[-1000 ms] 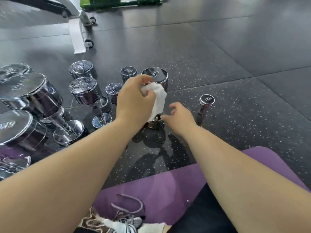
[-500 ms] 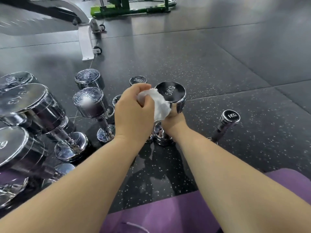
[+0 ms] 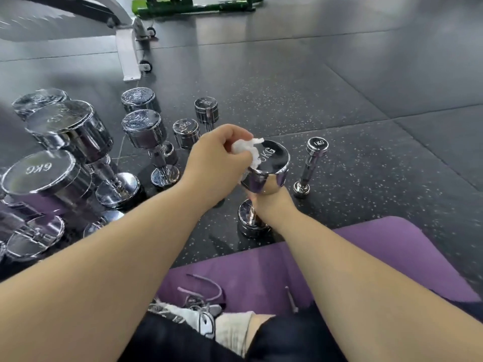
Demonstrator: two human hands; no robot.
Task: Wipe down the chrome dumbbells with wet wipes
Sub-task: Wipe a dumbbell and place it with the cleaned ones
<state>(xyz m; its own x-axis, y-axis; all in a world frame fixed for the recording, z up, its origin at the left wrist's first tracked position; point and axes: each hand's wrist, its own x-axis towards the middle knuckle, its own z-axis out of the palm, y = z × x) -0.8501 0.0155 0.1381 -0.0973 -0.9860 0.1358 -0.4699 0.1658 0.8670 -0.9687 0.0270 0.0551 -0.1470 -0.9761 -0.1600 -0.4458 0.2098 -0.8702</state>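
Dark grey rubber floor (image 3: pixel 326 82) of big tiles with thin lines between them, full of tiny white specks up close and with a soft pale shine far off at the top. Close by at the bottom, a purple mat (image 3: pixel 392 246) flat on that floor. Far back on the left, a white metal frame (image 3: pixel 128 58) with small black wheels, and behind it something bright green (image 3: pixel 162 10) low to the floor.
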